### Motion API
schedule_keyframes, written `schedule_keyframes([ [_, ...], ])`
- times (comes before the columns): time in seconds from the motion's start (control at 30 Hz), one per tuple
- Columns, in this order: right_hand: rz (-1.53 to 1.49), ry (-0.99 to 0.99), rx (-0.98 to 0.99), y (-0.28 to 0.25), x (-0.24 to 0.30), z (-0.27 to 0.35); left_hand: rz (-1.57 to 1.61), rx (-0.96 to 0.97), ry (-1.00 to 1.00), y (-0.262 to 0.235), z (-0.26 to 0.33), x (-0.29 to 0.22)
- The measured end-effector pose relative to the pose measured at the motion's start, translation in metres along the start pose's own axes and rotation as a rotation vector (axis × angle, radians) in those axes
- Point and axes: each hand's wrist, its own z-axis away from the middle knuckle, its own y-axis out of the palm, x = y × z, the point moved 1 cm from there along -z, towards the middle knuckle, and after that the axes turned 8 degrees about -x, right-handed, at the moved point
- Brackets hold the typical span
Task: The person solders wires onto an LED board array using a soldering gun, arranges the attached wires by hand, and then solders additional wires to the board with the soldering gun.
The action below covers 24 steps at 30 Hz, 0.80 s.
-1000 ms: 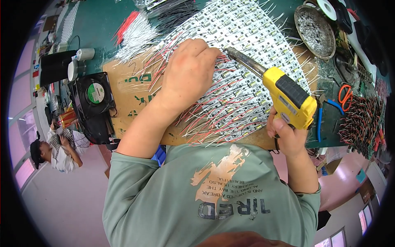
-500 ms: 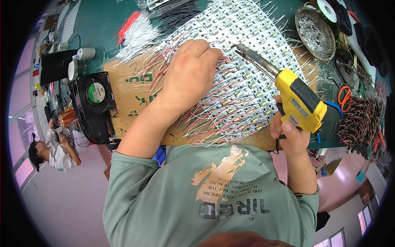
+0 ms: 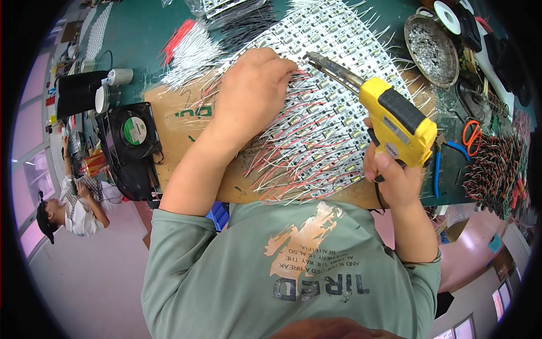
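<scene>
A yellow soldering gun with a black grip is held in my right hand, the fingers wrapped round its handle. Its dark metal tip points up and left, just right of my left fingertips. My left hand is closed in a pinch over the panel of small white LED boards, on what looks like a wire among the red ends at its fingertips. The pinched part is mostly hidden by the fingers. Red and white wires fan out from the panel's near rows.
Under the panel lies a brown board. A black fan stands left. Loose white wires and black wires lie behind. To the right are a metal dish of scraps, orange-handled scissors and heaped wired pieces. Another person is far left.
The soldering gun and my right hand have shifted left and slightly away from me, uncovering more of a blue-handled tool. My left hand has also moved a little left, still pinched.
</scene>
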Motion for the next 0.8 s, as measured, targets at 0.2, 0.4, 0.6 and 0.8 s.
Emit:
schedule_keyframes([
  [0.2,0.045,0.044,0.028,-0.0054,-0.0065,0.0002,0.018,-0.058,0.056,0.0067,0.0027,0.0029],
  [0.4,0.013,0.047,0.013,-0.0019,-0.0061,-0.0009,0.008,-0.076,0.083,0.0097,0.0038,0.0038],
  [0.6,0.035,0.048,0.06,-0.0046,-0.0059,-0.002,-0.005,-0.078,0.079,0.0104,0.0043,0.0009],
  [0.8,0.033,0.064,0.057,-0.0022,-0.0029,-0.0011,0.009,-0.08,0.082,0.0108,0.0049,0.0011],
])
